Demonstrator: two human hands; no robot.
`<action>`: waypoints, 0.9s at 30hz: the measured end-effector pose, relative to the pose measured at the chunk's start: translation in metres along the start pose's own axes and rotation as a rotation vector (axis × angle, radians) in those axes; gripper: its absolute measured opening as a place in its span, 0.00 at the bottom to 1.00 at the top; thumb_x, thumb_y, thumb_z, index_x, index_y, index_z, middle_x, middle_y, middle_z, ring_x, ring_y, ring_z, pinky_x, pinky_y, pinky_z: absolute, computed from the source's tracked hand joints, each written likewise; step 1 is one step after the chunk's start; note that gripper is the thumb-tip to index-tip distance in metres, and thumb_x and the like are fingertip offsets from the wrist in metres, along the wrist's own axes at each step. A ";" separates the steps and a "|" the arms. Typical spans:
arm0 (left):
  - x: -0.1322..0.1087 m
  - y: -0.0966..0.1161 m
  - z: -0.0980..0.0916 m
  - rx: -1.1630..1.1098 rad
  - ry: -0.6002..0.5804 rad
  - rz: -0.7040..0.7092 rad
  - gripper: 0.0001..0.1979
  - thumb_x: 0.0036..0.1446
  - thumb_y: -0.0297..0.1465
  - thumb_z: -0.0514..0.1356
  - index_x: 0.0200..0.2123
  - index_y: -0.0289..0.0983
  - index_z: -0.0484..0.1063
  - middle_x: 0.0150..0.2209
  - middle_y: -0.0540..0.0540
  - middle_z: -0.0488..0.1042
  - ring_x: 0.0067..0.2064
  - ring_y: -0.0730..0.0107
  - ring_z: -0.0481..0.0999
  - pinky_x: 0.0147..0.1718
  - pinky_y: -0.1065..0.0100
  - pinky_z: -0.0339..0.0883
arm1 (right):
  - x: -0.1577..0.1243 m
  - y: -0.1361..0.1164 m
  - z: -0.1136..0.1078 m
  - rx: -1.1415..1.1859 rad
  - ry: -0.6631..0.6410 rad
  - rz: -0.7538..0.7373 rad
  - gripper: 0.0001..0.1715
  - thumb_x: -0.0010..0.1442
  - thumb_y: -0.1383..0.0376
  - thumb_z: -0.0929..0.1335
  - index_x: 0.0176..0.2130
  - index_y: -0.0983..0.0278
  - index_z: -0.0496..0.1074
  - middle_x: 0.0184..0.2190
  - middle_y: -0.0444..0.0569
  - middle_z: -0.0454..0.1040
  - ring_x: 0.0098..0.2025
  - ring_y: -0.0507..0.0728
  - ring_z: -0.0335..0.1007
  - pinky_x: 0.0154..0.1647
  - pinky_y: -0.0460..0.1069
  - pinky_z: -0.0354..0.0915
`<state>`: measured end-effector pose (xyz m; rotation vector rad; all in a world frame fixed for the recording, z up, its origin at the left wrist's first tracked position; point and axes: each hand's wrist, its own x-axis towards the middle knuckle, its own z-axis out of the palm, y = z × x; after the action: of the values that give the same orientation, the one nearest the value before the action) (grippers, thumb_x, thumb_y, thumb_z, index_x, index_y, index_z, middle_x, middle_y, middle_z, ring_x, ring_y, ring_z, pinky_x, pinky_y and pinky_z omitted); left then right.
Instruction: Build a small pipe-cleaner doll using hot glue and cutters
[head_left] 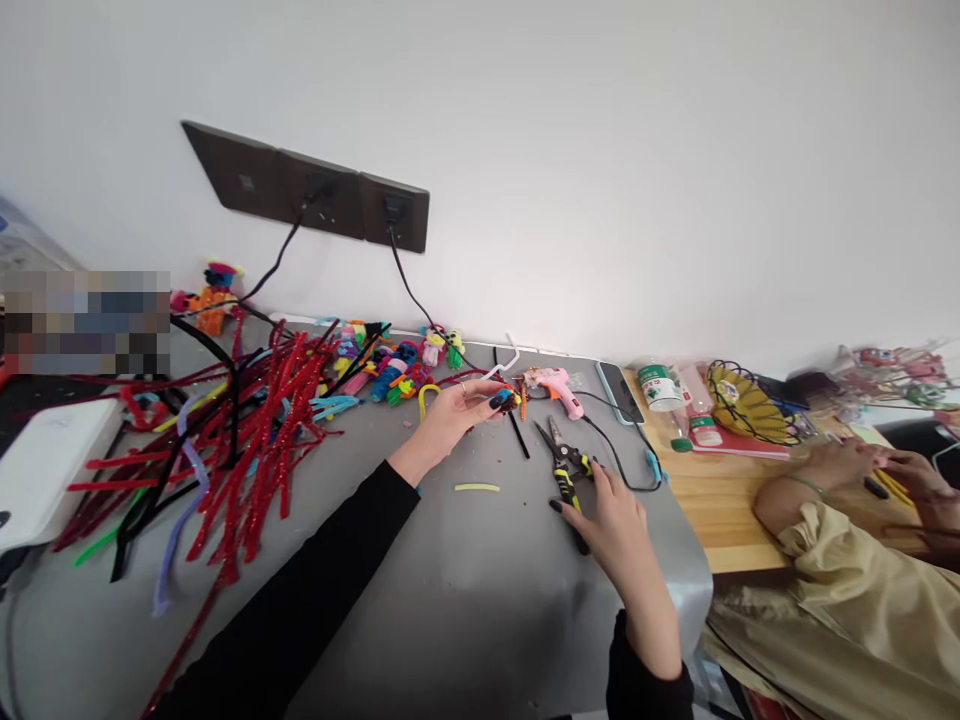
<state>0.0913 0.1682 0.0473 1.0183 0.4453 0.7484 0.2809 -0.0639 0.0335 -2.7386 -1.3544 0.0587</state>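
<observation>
My left hand (457,412) is closed in a pinch on a small colourful pipe-cleaner figure (514,399); its details are too small to make out. To the right, my right hand (615,520) grips the yellow-and-black handles of the wire cutters (568,480), thumb on one side and fingers on the other. Their jaws are apart and point away from me. Just beyond the cutters lies a pink glue gun (559,388) with a black cord. A short pale yellow pipe-cleaner piece (477,488) and a black strip (519,436) lie on the grey table below my left hand.
Many red pipe cleaners (259,460) spread over the left side near a white box (56,475). Finished dolls (394,370) stand by the wall. A phone (621,392), bottles (660,385) and a wire basket (750,405) are to the right, beside another person's hands (847,465).
</observation>
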 end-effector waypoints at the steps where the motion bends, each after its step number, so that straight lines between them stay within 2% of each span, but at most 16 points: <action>1: 0.000 0.001 0.000 -0.013 -0.004 -0.006 0.27 0.45 0.47 0.81 0.43 0.37 0.84 0.44 0.40 0.86 0.42 0.61 0.84 0.45 0.61 0.79 | 0.004 -0.004 -0.009 -0.020 -0.025 0.004 0.40 0.63 0.55 0.70 0.69 0.68 0.65 0.64 0.67 0.74 0.65 0.75 0.73 0.60 0.65 0.70; 5: -0.001 0.002 0.000 -0.066 -0.003 -0.025 0.25 0.45 0.47 0.81 0.40 0.37 0.85 0.40 0.42 0.85 0.39 0.65 0.81 0.42 0.65 0.75 | 0.011 -0.016 -0.031 -0.021 -0.055 0.066 0.38 0.61 0.58 0.70 0.65 0.73 0.68 0.59 0.69 0.77 0.59 0.74 0.78 0.57 0.62 0.72; 8: -0.002 0.001 0.001 -0.105 0.008 -0.051 0.24 0.45 0.45 0.81 0.40 0.37 0.85 0.40 0.43 0.84 0.37 0.67 0.79 0.39 0.66 0.73 | 0.008 -0.013 -0.032 0.044 -0.028 0.132 0.41 0.58 0.58 0.69 0.66 0.74 0.65 0.55 0.69 0.79 0.56 0.74 0.80 0.56 0.62 0.72; 12: -0.005 0.003 0.004 -0.170 0.020 -0.093 0.24 0.44 0.44 0.82 0.41 0.36 0.85 0.39 0.44 0.83 0.36 0.69 0.78 0.38 0.67 0.71 | -0.003 -0.002 -0.034 0.198 0.014 0.150 0.44 0.51 0.56 0.67 0.62 0.74 0.66 0.55 0.70 0.77 0.57 0.75 0.77 0.58 0.63 0.71; 14: -0.006 0.006 0.006 -0.209 0.027 -0.114 0.25 0.43 0.43 0.82 0.40 0.36 0.84 0.38 0.44 0.82 0.36 0.68 0.78 0.36 0.68 0.70 | -0.008 -0.002 -0.038 0.281 0.010 0.194 0.41 0.49 0.53 0.66 0.58 0.70 0.69 0.53 0.67 0.77 0.55 0.74 0.77 0.57 0.63 0.71; 18: -0.008 0.012 0.011 -0.277 0.053 -0.149 0.24 0.41 0.42 0.82 0.37 0.35 0.82 0.35 0.44 0.80 0.34 0.69 0.76 0.33 0.68 0.69 | -0.017 -0.013 -0.044 0.471 -0.008 0.309 0.36 0.46 0.49 0.67 0.51 0.63 0.70 0.45 0.60 0.80 0.46 0.69 0.79 0.47 0.60 0.73; 23: -0.009 0.014 0.017 -0.319 0.134 -0.172 0.17 0.45 0.38 0.78 0.31 0.35 0.78 0.31 0.45 0.77 0.30 0.72 0.73 0.28 0.71 0.63 | -0.025 -0.037 -0.041 0.712 0.040 0.275 0.27 0.46 0.53 0.67 0.45 0.60 0.68 0.30 0.46 0.75 0.32 0.62 0.73 0.35 0.54 0.69; 27: -0.005 0.013 0.031 -0.291 0.214 -0.193 0.15 0.47 0.38 0.74 0.26 0.34 0.76 0.28 0.46 0.74 0.26 0.75 0.69 0.23 0.72 0.57 | -0.028 -0.060 -0.043 0.887 -0.017 0.243 0.23 0.48 0.52 0.68 0.42 0.59 0.67 0.29 0.43 0.72 0.30 0.58 0.71 0.33 0.52 0.68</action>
<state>0.1035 0.1507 0.0734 0.6158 0.5908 0.7263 0.2192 -0.0525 0.0817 -2.0990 -0.7127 0.5507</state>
